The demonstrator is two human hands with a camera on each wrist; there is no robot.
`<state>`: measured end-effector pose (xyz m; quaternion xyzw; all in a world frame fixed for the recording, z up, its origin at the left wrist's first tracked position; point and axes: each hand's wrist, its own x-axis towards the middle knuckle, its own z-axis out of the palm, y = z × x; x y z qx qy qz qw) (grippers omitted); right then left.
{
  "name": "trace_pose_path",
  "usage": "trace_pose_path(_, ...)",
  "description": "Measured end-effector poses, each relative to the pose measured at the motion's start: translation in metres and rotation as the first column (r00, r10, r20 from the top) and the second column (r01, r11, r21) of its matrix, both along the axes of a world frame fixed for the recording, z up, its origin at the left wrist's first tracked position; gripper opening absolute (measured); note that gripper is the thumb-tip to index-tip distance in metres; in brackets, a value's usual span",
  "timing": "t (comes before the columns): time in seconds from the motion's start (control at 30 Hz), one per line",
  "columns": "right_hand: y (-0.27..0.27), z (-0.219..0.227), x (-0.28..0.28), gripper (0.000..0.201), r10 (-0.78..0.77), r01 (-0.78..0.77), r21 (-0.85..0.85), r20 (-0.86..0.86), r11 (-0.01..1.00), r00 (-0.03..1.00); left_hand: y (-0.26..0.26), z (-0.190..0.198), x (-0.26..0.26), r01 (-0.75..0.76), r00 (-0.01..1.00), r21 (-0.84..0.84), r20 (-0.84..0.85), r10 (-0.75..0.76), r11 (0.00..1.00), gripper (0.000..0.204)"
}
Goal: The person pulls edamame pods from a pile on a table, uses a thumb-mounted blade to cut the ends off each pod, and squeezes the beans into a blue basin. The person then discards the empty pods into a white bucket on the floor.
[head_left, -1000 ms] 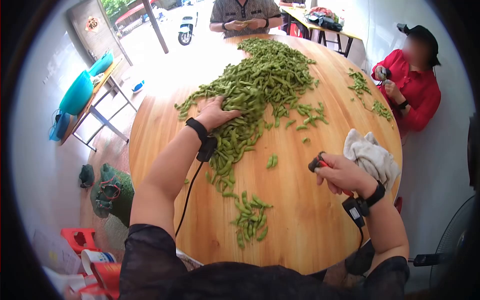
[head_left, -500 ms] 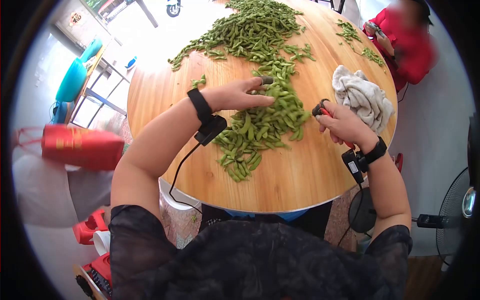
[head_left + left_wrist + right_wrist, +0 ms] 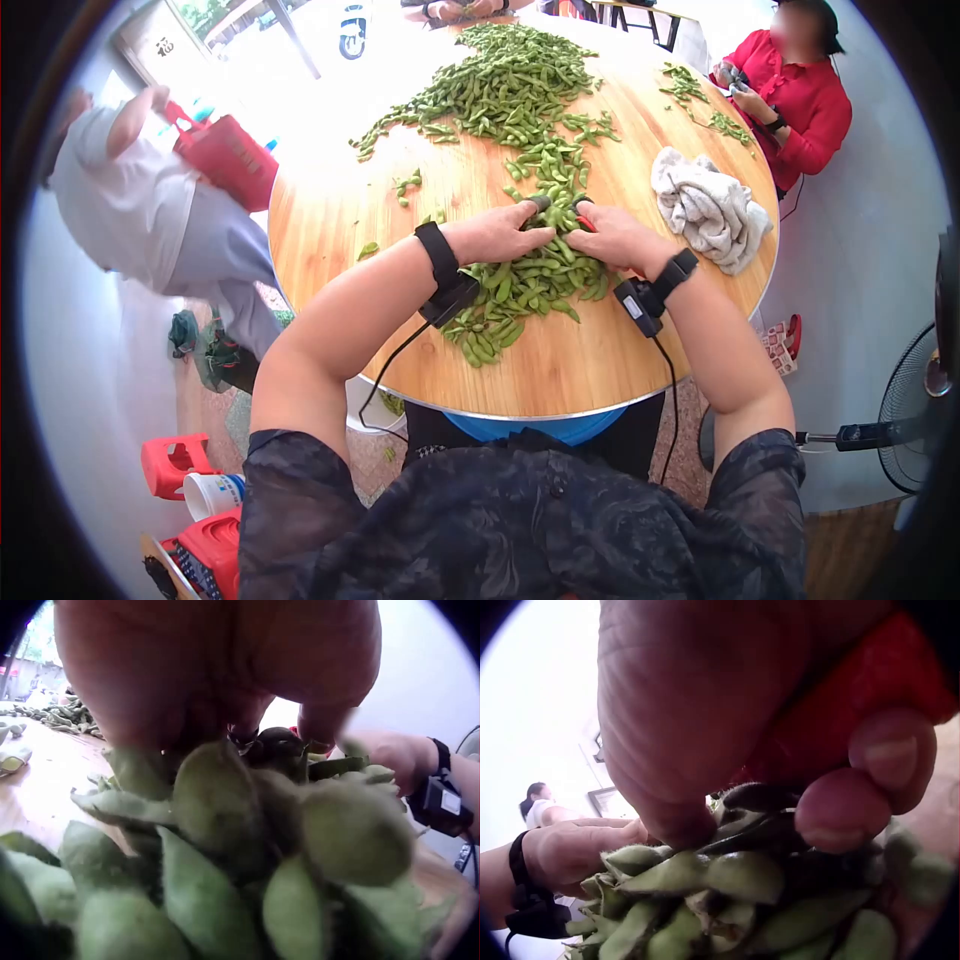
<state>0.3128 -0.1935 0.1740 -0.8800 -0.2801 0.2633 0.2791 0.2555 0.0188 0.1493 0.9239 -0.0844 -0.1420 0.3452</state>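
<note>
Head view: pods (image 3: 540, 285) across the desk (image 3: 630, 360);
Left hand (image 3: 492, 236): loosely open, touching pods;
Right hand (image 3: 622, 240): curled round red tool (image 3: 855, 697);
Cloth (image 3: 710, 210): crumpled, beside right hand

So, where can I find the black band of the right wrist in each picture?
Head view: the black band is right of centre, just behind the right hand.
Left wrist view: near the right edge, above middle height.
Right wrist view: not in it; the band at far left belongs to the left wrist.
Shared landmark: the green pods, at the bottom in both wrist views.
</note>
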Motion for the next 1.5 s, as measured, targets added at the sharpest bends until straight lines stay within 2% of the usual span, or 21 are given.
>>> trace_pose_path(0.1, -0.013, -0.009, -0.007, 0.039, 0.091, -0.092, -0.002, 0.143, 0.996, 0.986, -0.001, 0.002, -0.01, 0.075, 0.993, 0.01, -0.087, -0.074, 0.997, 0.066)
trace_pose_path(0.17, -0.027, -0.022, -0.006, 0.039, 0.171, -0.183, 0.022, 0.259, 0.983, 0.951, -0.003, 0.026, -0.029, 0.114, 0.993, 0.041, -0.031, -0.113, 0.993, 0.056)
trace_pose_path(0.27, -0.045, -0.006, -0.022, 0.036, 0.158, -0.166, -0.015, 0.396, 0.986, 0.904, 0.04, -0.007, -0.031, 0.131, 0.97, -0.077, 0.214, -0.112, 0.988, 0.058)
trace_pose_path(0.33, -0.054, 0.003, -0.032, 0.032, 0.089, -0.107, 0.022, 0.403, 0.994, 0.911, 0.084, -0.043, -0.025, -0.278, 0.863, -0.093, 0.413, 0.291, 0.956, 0.06)
trace_pose_path(0.37, -0.058, 0.007, -0.037, 0.029, 0.012, -0.038, 0.056, 0.403, 0.998, 0.915, 0.099, -0.057, -0.027, -0.281, 0.86, -0.088, 0.419, 0.292, 0.956, 0.06)
trace_pose_path(0.43, -0.063, 0.008, -0.048, 0.022, 0.004, -0.04, 0.083, 0.401, 0.996, 0.916, 0.116, -0.068, -0.034, -0.516, 0.849, 0.17, 0.229, 0.476, 0.839, 0.061)
trace_pose_path(0.47, -0.065, 0.007, -0.054, 0.02, 0.025, -0.073, 0.102, 0.414, 0.992, 0.91, 0.112, -0.072, -0.04, -0.468, 0.875, 0.254, 0.27, 0.402, 0.847, 0.064)
trace_pose_path(0.5, -0.066, 0.006, -0.059, 0.019, 0.045, -0.107, 0.12, 0.429, 0.987, 0.902, 0.084, -0.04, -0.055, -0.412, 0.909, 0.188, 0.16, 0.386, 0.892, 0.064)
trace_pose_path(0.57, -0.068, 0.008, -0.072, 0.019, 0.05, -0.116, 0.141, 0.402, 0.983, 0.914, 0.079, -0.07, -0.052, -0.105, 0.951, -0.037, 0.29, 0.111, 0.994, 0.067)
trace_pose_path(0.6, -0.071, 0.008, -0.079, 0.017, 0.063, -0.123, 0.122, 0.41, 0.985, 0.91, 0.084, -0.066, -0.046, -0.106, 0.946, -0.032, 0.304, 0.111, 0.994, 0.067)
trace_pose_path(0.7, -0.081, 0.011, -0.096, 0.014, 0.03, -0.094, 0.163, 0.358, 0.982, 0.933, 0.099, -0.056, -0.024, -0.267, 0.912, 0.098, 0.348, 0.218, 0.959, 0.07)
trace_pose_path(0.77, -0.088, 0.015, -0.102, 0.013, -0.01, -0.059, 0.223, 0.295, 0.973, 0.955, 0.123, -0.052, -0.002, -0.64, 0.756, 0.248, 0.374, 0.538, 0.727, 0.074)
trace_pose_path(0.8, -0.092, 0.017, -0.105, 0.015, -0.038, -0.034, 0.255, 0.273, 0.966, 0.961, 0.135, -0.054, 0.007, -0.676, 0.733, 0.236, 0.319, 0.601, 0.698, 0.076)
trace_pose_path(0.93, -0.104, 0.008, -0.11, 0.011, -0.094, 0.016, 0.293, 0.255, 0.956, 0.962, 0.146, -0.063, 0.02, -0.536, 0.844, 0.268, 0.132, 0.521, 0.8, 0.075)
trace_pose_path(1.0, -0.112, 0.003, -0.115, 0.006, -0.081, 0.006, 0.273, 0.262, 0.962, 0.962, 0.128, -0.079, 0.016, -0.287, 0.941, 0.129, 0.221, 0.255, 0.949, 0.069)
trace_pose_path(1.03, -0.11, 0.006, -0.117, 0.006, -0.087, 0.029, 0.252, 0.225, 0.967, 0.97, 0.105, -0.059, 0.003, -0.12, 0.977, 0.09, 0.188, 0.102, 0.989, 0.062)
trace_pose_path(1.13, -0.09, 0.011, -0.125, 0.013, -0.039, 0.018, 0.186, 0.106, 0.982, 0.994, 0.065, -0.048, -0.03, 0.005, 0.982, 0.066, 0.186, -0.017, 0.998, 0.057)
trace_pose_path(1.2, -0.076, 0.004, -0.132, 0.016, 0.169, -0.216, 0.137, 0.29, 0.967, 0.942, 0.056, -0.043, -0.044, 0.075, 0.986, -0.15, 0.158, -0.051, 0.986, 0.051)
trace_pose_path(1.37, -0.027, 0.002, -0.162, 0.014, 0.432, -0.492, 0.166, 0.298, 0.854, 0.851, 0.065, -0.004, -0.107, -0.137, 0.885, -0.121, 0.431, 0.177, 0.983, 0.038)
trace_pose_path(1.4, -0.017, 0.0, -0.165, 0.014, 0.533, -0.576, 0.117, 0.269, 0.809, 0.802, 0.071, -0.003, -0.124, -0.203, 0.912, -0.181, 0.323, 0.253, 0.962, 0.035)
trace_pose_path(1.5, 0.015, -0.015, -0.171, 0.016, 0.509, -0.572, 0.094, 0.358, 0.815, 0.783, 0.066, -0.003, -0.176, -0.302, 0.923, -0.438, 0.086, 0.374, 0.847, 0.026)
